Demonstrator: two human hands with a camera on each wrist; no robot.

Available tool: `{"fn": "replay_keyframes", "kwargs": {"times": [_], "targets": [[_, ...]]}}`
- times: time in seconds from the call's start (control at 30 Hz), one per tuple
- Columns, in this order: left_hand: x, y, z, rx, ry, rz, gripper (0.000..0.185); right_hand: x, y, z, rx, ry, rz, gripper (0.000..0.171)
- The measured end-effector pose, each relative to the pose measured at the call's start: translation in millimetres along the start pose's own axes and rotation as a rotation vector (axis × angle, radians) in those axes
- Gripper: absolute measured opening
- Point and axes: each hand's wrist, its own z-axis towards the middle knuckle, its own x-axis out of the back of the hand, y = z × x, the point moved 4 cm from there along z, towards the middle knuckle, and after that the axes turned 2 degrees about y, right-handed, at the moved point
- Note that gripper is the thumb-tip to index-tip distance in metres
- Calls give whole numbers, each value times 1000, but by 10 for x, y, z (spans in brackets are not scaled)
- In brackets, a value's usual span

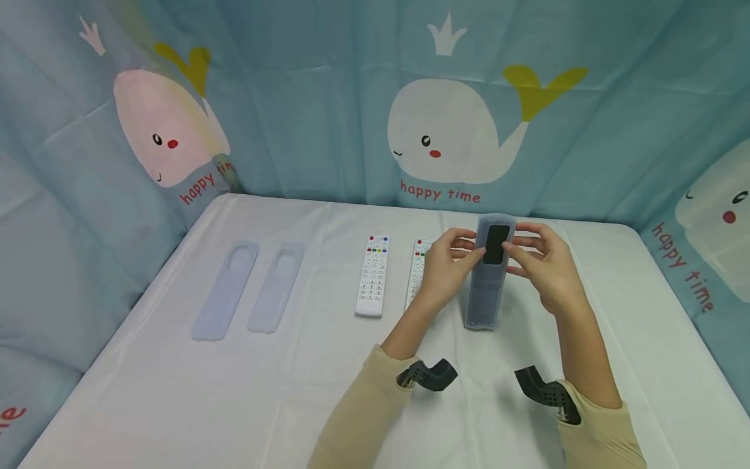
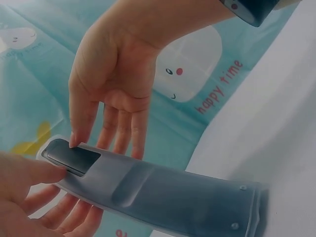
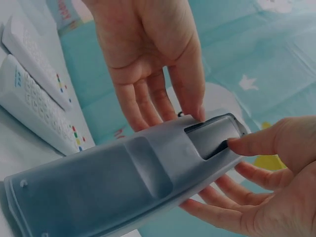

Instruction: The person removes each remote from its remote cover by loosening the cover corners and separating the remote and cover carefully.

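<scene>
A dark remote control (image 1: 497, 245) sits inside a translucent silicone cover (image 1: 484, 296), its dark surface showing through the opening near the top. The cover stands tilted, and its lower end appears to touch the white table. My left hand (image 1: 448, 267) pinches the upper left edge, thumb on the front and fingers behind. On the opposite edge, my right hand (image 1: 545, 267) pinches in the same way. The right wrist view shows both thumbs beside the opening (image 3: 215, 136). From the left wrist, the lower end (image 2: 247, 210) of the cover is seen near the tabletop.
A white remote (image 1: 372, 277) lies left of my hands. Another white remote (image 1: 417, 267) is partly hidden behind my left hand. Two flat translucent covers (image 1: 225, 290) (image 1: 277, 286) lie on the left of the white table (image 1: 176, 404). A whale-patterned blue curtain (image 1: 328, 130) hangs behind.
</scene>
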Motion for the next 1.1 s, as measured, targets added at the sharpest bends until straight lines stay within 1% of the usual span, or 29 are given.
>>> {"fn": "replay_keyframes", "kwargs": {"times": [0.1,0.27,0.47,0.63,0.9,1.1], "targets": [[-1,39,-9,-26,6,9,32,12,-46,-27,17,30,-1,60],[6,92,-29,-39,16,8,32,26,-112,-67,42,58,-4,58],[10,151,-48,-75,24,-11,32,36,-162,-88,61,67,24,56],[20,194,-65,-101,26,-24,32,38,-177,-103,71,64,18,55],[27,223,-82,-116,36,-41,32,28,-198,-133,83,60,-3,54],[31,239,-88,-129,70,-29,31,9,-216,-147,101,63,-3,51]]}}
